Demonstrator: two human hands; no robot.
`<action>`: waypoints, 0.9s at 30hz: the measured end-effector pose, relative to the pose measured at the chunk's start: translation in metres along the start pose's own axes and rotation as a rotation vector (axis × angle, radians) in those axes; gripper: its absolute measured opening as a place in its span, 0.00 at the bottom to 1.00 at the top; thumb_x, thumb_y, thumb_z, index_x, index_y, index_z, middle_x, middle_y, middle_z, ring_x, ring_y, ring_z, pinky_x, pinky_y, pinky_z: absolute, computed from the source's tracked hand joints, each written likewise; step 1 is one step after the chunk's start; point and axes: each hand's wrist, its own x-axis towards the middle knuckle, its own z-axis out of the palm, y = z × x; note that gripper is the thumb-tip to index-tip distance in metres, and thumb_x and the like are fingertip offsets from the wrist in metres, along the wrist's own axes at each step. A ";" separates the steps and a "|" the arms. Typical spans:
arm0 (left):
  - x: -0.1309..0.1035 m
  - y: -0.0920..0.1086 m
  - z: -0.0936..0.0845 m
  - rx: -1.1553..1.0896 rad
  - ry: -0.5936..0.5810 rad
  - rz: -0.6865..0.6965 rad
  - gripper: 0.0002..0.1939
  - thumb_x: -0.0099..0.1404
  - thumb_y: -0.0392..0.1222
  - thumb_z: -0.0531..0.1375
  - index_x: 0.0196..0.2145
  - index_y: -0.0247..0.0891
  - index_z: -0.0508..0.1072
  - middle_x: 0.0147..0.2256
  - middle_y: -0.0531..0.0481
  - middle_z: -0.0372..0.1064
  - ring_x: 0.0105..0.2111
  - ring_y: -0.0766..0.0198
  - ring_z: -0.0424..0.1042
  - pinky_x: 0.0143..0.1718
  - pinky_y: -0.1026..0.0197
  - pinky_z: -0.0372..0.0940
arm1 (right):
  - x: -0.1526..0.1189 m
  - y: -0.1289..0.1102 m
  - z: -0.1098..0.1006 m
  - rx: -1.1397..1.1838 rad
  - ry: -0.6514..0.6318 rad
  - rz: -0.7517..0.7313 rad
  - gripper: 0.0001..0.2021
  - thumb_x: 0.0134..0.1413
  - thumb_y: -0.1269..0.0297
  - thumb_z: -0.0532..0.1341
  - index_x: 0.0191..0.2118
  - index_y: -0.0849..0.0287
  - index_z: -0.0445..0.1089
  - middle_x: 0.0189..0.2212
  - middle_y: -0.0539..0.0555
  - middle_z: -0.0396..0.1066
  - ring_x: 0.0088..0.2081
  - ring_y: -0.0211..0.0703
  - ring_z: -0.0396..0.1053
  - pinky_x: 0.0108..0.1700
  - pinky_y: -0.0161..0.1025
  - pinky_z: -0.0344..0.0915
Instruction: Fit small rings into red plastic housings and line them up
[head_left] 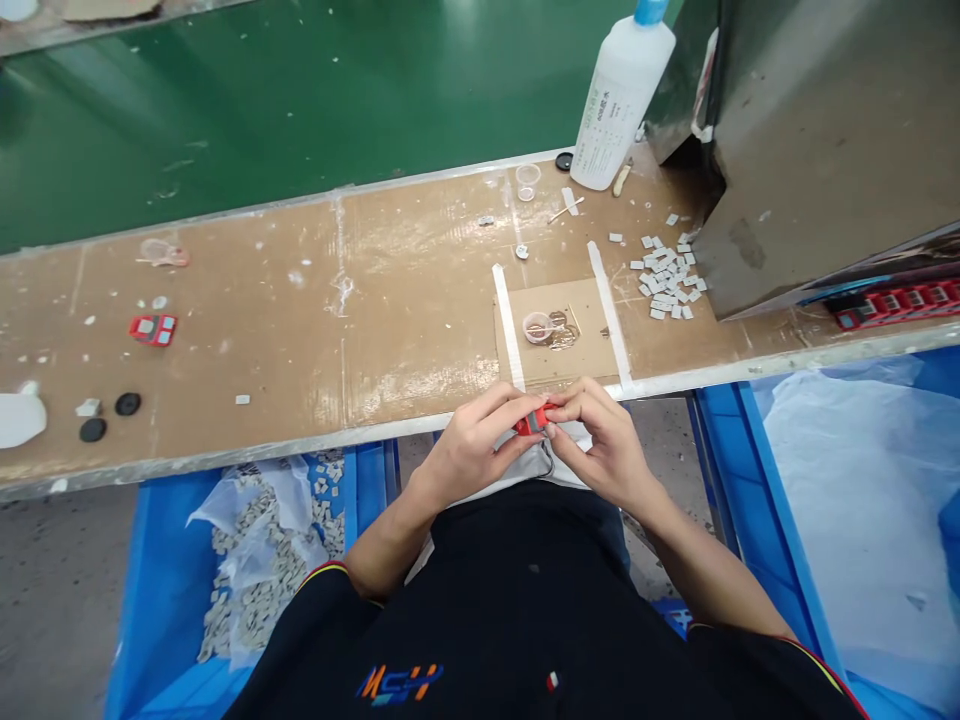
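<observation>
A small red toy car (532, 420) with grey windows is held just off the bench's front edge, close to my body. My left hand (476, 440) grips its left side between thumb and fingers. At the other end, the fingertips and thumb of my right hand (600, 435) pinch the toy; any small part between them is hidden. Beyond my hands, a small clear cup (537, 328) sits among brown, glossy smears on a taped cardboard piece (517, 290). To its right lies a pile of small pale grey rectangular pieces (667, 275).
A white bottle with a blue cap (622, 100) stands at the back, beside a large metal box (825, 140). Red toys (900, 302) are lined up at right. Another red toy (154, 329) lies left. Blue bins (161, 580) flank me below the bench. Behind runs a green surface (300, 110).
</observation>
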 end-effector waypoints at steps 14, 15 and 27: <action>-0.016 0.013 -0.014 -0.132 -0.071 0.029 0.17 0.71 0.46 0.62 0.54 0.36 0.75 0.41 0.42 0.76 0.39 0.58 0.76 0.42 0.58 0.73 | -0.018 -0.033 0.000 -0.149 -0.069 -0.098 0.06 0.68 0.71 0.55 0.37 0.56 0.65 0.35 0.54 0.69 0.38 0.44 0.70 0.38 0.39 0.68; -0.018 0.016 -0.013 -0.146 -0.082 0.018 0.16 0.71 0.45 0.61 0.53 0.36 0.75 0.40 0.42 0.75 0.39 0.58 0.76 0.42 0.58 0.73 | -0.023 -0.034 0.004 -0.148 -0.046 -0.075 0.08 0.67 0.72 0.55 0.35 0.56 0.64 0.33 0.53 0.67 0.36 0.43 0.68 0.37 0.39 0.66; -0.026 0.012 -0.006 -0.330 -0.299 -0.254 0.27 0.63 0.56 0.67 0.56 0.43 0.76 0.45 0.41 0.80 0.36 0.56 0.80 0.41 0.55 0.77 | -0.077 -0.041 -0.005 -0.016 0.083 0.186 0.06 0.67 0.70 0.56 0.36 0.55 0.64 0.38 0.54 0.72 0.39 0.43 0.71 0.41 0.39 0.68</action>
